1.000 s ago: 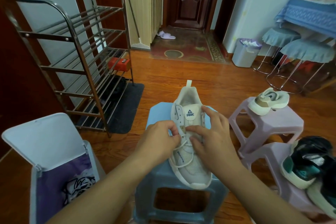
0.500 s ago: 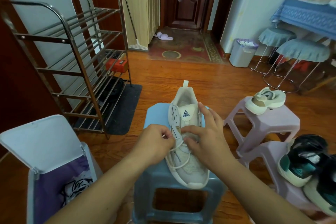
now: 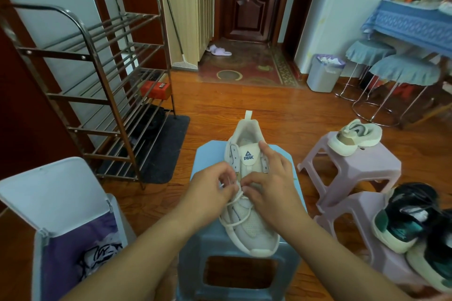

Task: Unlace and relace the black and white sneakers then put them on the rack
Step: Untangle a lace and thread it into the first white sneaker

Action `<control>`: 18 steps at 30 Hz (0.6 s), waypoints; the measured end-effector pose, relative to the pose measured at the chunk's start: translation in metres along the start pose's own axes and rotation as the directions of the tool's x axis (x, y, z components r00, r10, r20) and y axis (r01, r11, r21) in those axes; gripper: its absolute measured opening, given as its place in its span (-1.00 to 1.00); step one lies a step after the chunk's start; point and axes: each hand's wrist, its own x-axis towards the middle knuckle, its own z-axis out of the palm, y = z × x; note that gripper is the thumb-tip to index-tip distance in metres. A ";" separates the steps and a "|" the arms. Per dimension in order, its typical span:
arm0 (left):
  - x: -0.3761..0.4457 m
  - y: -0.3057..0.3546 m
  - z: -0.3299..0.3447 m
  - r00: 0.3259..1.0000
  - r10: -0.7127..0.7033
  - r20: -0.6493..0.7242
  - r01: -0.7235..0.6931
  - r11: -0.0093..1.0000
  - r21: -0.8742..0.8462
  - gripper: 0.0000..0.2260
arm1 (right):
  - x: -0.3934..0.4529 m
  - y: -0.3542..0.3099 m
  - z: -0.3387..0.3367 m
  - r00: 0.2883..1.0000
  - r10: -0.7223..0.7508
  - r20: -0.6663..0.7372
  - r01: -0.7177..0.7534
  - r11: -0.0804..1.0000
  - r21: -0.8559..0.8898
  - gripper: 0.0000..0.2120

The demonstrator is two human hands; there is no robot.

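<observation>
A white sneaker [image 3: 247, 217] with a PEAK tongue label lies on a blue stool [image 3: 210, 154], toe toward me. My left hand [image 3: 210, 190] pinches the white lace [image 3: 236, 221] at the shoe's left eyelets. My right hand [image 3: 271, 183] lies over the middle of the shoe, thumb and fingers pinching the lace beside the left hand, its index finger reaching up along the tongue. Loose lace loops hang down the left side of the shoe. The metal shoe rack [image 3: 97, 85] stands at the left. A black, green and white pair of sneakers [image 3: 406, 220] sits at the right.
A cream sneaker [image 3: 354, 138] rests on a lilac stool [image 3: 352, 168]; a second lilac stool [image 3: 342, 215] holds the dark pair. An open-lidded bin [image 3: 56, 222] is at lower left. A grey waste bin [image 3: 324, 72] and two covered stools [image 3: 391, 68] stand at the back right. A dark mat [image 3: 166, 151] lies under the rack.
My hands have drawn closer together over the shoe's middle eyelets, and the left hand's fingers have shifted on the lace. The shoe has stayed on the stool.
</observation>
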 end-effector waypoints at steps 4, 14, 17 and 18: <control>0.004 0.003 -0.008 0.979 0.179 0.095 -0.199 0.934 0.298 -0.66 | -0.003 -0.005 0.004 1.000 0.004 -0.014 -0.004 1.000 -0.018 -0.92; 0.007 -0.008 -0.013 0.984 0.085 0.155 -0.112 0.978 0.177 -0.47 | 0.001 0.098 -0.115 0.412 0.881 0.232 -0.202 -0.160 0.966 -0.91; 0.006 -0.008 -0.016 0.994 0.042 0.101 -0.048 0.997 0.053 -0.37 | 0.011 0.080 -0.101 0.563 0.796 0.221 -0.340 -0.020 0.940 -0.88; 0.006 -0.008 -0.018 0.993 0.030 0.112 -0.036 0.998 0.049 -0.35 | 0.016 0.065 -0.095 0.686 0.719 0.116 -0.458 0.302 0.836 -0.88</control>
